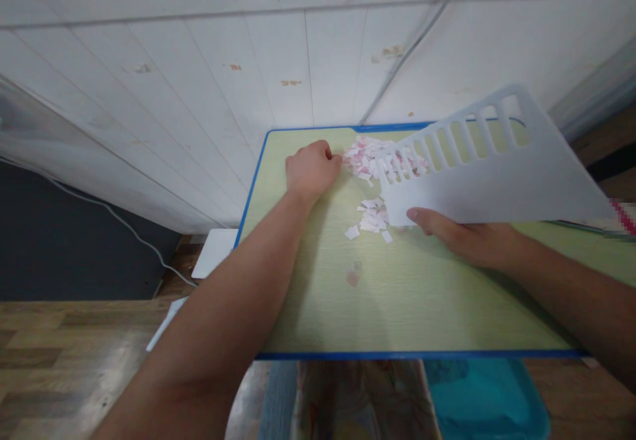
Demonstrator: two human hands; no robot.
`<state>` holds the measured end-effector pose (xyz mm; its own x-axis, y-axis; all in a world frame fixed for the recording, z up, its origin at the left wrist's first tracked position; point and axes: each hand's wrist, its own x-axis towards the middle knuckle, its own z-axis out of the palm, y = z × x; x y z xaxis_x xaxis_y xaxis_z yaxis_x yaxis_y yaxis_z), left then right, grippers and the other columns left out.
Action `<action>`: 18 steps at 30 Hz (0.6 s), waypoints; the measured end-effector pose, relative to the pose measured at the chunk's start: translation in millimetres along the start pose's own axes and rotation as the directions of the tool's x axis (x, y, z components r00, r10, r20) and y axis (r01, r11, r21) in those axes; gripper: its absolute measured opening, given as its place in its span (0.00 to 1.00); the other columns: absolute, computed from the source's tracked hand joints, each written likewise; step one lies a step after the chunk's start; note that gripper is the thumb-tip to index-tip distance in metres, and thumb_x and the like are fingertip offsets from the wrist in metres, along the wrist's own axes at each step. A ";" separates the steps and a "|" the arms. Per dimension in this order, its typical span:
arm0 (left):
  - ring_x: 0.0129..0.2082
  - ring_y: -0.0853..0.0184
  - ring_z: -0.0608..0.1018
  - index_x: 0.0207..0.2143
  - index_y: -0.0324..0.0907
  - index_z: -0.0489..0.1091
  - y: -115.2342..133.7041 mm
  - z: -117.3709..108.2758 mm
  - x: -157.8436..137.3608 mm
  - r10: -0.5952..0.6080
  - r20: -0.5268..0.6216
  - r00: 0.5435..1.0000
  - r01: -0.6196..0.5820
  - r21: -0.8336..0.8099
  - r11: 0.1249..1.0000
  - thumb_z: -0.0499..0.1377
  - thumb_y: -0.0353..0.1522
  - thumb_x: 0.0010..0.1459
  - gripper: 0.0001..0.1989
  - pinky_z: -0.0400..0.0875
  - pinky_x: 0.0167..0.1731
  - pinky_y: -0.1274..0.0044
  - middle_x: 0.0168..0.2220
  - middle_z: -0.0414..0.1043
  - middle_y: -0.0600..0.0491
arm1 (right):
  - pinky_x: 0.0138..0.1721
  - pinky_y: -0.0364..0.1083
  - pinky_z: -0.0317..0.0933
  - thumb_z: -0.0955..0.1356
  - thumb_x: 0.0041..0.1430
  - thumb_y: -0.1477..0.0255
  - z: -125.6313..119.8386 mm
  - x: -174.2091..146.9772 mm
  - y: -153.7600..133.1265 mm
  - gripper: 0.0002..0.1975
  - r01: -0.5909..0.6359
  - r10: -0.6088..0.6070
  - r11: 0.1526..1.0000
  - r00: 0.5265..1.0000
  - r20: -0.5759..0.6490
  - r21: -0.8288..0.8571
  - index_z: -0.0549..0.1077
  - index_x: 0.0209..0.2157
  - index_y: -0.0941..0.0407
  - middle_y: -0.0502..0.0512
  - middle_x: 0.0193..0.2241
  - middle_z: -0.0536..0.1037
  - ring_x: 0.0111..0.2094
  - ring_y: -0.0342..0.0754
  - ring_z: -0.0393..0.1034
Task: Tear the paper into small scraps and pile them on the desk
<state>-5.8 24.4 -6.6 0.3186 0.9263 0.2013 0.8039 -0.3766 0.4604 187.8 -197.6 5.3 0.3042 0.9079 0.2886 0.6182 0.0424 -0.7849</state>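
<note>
In my right hand (460,238) is a white plastic basket (462,195) with a row of slots, tilted over the table, my thumb on its near wall. A heap of small white and pink paper scraps (368,152) lies at the table's back, partly seen through the slots. A smaller cluster of paper scraps (373,216) is nearer me, partly behind the basket. My left hand (314,168) rests at the left edge of the heap, fingers curled inward. Whatever its fingertips hold, if anything, is hidden.
The pale green table (422,314) has a blue rim and stands against a white panelled wall (278,55). A grey cable (417,42) runs down that wall. Below the front edge, a turquoise tub (491,400) sits on the floor. A faint pinkish mark (354,275) shows on the tabletop.
</note>
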 end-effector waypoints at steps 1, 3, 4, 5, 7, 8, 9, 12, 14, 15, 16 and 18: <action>0.55 0.43 0.85 0.38 0.47 0.80 0.1 -0.1 0.0 0.002 0.000 1.000 -0.002 0.000 1.000 0.65 0.36 0.71 0.06 0.74 0.57 0.57 0.46 0.87 0.43 | 0.59 0.65 0.83 0.81 0.55 0.51 0.4 -0.7 -0.4 0.13 0.007 -0.007 1.000 1.000 0.016 -0.009 0.83 0.34 0.42 0.58 0.34 0.89 0.57 0.74 0.86; 0.54 0.44 0.84 0.38 0.47 0.80 0.6 -0.6 -0.3 0.000 0.002 1.000 0.000 0.003 1.000 0.65 0.36 0.71 0.06 0.74 0.57 0.58 0.46 0.87 0.43 | 0.63 0.65 0.81 0.80 0.57 0.52 1.3 -4.8 -2.8 0.13 0.031 -0.029 0.999 0.998 0.061 -0.040 0.86 0.40 0.42 0.58 0.40 0.91 0.62 0.73 0.84; 0.54 0.45 0.85 0.38 0.46 0.80 1.1 -1.0 -0.6 0.001 0.003 1.000 -0.001 0.005 1.000 0.65 0.36 0.71 0.07 0.74 0.57 0.58 0.46 0.87 0.44 | 0.65 0.65 0.80 0.80 0.57 0.53 1.7 -7.8 -4.8 0.15 0.046 -0.042 0.998 0.996 0.075 -0.048 0.87 0.43 0.42 0.58 0.43 0.92 0.65 0.73 0.83; 0.54 0.45 0.85 0.38 0.46 0.80 1.5 -1.3 -0.8 0.001 0.005 1.000 -0.001 0.009 1.000 0.65 0.36 0.71 0.07 0.74 0.58 0.58 0.46 0.87 0.44 | 0.67 0.65 0.79 0.80 0.56 0.54 1.9 -11.2 -6.9 0.16 0.059 -0.054 0.997 0.995 0.088 -0.053 0.88 0.45 0.42 0.58 0.45 0.92 0.67 0.73 0.81; 0.55 0.45 0.85 0.39 0.46 0.81 2.4 -1.8 -1.2 0.005 0.012 1.000 -0.005 0.016 1.000 0.65 0.36 0.72 0.07 0.74 0.58 0.58 0.47 0.88 0.43 | 0.69 0.64 0.77 0.81 0.55 0.54 1.8 -17.5 -10.6 0.19 0.079 -0.071 0.995 0.990 0.122 -0.063 0.88 0.47 0.42 0.59 0.47 0.92 0.69 0.73 0.80; 0.55 0.45 0.85 0.40 0.45 0.81 2.7 -2.0 -1.3 0.007 0.016 1.000 -0.008 0.020 1.000 0.65 0.36 0.72 0.07 0.74 0.58 0.57 0.47 0.88 0.43 | 0.69 0.64 0.77 0.81 0.54 0.53 1.4 -19.8 -11.5 0.19 0.083 -0.073 0.994 0.988 0.136 -0.067 0.88 0.47 0.42 0.59 0.46 0.92 0.69 0.73 0.80; 0.55 0.44 0.85 0.40 0.45 0.82 3.0 -2.2 -1.4 0.009 0.019 1.000 -0.010 0.023 1.000 0.65 0.36 0.72 0.07 0.74 0.59 0.57 0.48 0.88 0.42 | 0.68 0.65 0.78 0.81 0.54 0.53 0.7 -21.2 -11.4 0.18 0.080 -0.068 0.994 0.986 0.150 -0.072 0.88 0.46 0.42 0.59 0.45 0.92 0.67 0.73 0.81; 0.56 0.45 0.85 0.42 0.46 0.83 3.8 -3.5 -2.2 0.003 0.026 1.000 -0.004 0.042 0.999 0.64 0.37 0.72 0.08 0.75 0.59 0.58 0.48 0.89 0.43 | 0.61 0.67 0.81 0.79 0.60 0.49 -2.3 -20.3 -5.7 0.14 0.011 0.004 0.994 0.990 0.141 -0.111 0.85 0.38 0.42 0.57 0.34 0.88 0.56 0.73 0.86; 0.57 0.47 0.86 0.43 0.48 0.83 4.3 -4.8 -3.3 0.002 0.030 1.000 -0.004 0.060 0.998 0.63 0.38 0.72 0.08 0.75 0.59 0.60 0.49 0.89 0.45 | 0.57 0.68 0.81 0.75 0.65 0.46 -3.7 -16.7 -0.6 0.18 -0.067 0.089 0.981 0.989 0.115 -0.179 0.80 0.30 0.42 0.56 0.24 0.81 0.47 0.73 0.87; 0.57 0.47 0.86 0.43 0.48 0.83 4.6 -5.5 -3.8 0.003 0.033 0.999 -0.005 0.069 0.998 0.63 0.38 0.72 0.09 0.76 0.59 0.60 0.50 0.89 0.46 | 0.56 0.69 0.81 0.74 0.66 0.44 -4.0 -14.6 1.1 0.21 -0.101 0.127 0.971 0.986 0.107 -0.218 0.78 0.27 0.42 0.56 0.21 0.78 0.44 0.73 0.86; 0.57 0.48 0.86 0.43 0.49 0.83 4.8 -6.0 -4.2 0.005 0.033 0.999 -0.008 0.076 0.997 0.62 0.39 0.72 0.09 0.76 0.58 0.61 0.50 0.89 0.47 | 0.56 0.70 0.80 0.73 0.67 0.43 -3.9 -12.7 2.0 0.23 -0.125 0.154 0.960 0.983 0.101 -0.250 0.76 0.26 0.42 0.56 0.20 0.76 0.42 0.74 0.86; 0.57 0.48 0.86 0.43 0.50 0.83 5.0 -6.6 -4.6 0.006 0.030 1.000 -0.008 0.085 0.996 0.62 0.39 0.73 0.09 0.76 0.58 0.61 0.50 0.90 0.47 | 0.57 0.72 0.80 0.72 0.66 0.41 -2.8 -9.6 0.8 0.22 -0.136 0.168 0.953 0.981 0.098 -0.271 0.79 0.28 0.42 0.58 0.22 0.80 0.44 0.76 0.86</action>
<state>-6.5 18.2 0.4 0.3384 0.9241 0.1777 0.8408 -0.3817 0.3838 187.4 -207.4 3.5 0.3311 0.9385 0.0975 0.7439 -0.1961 -0.6388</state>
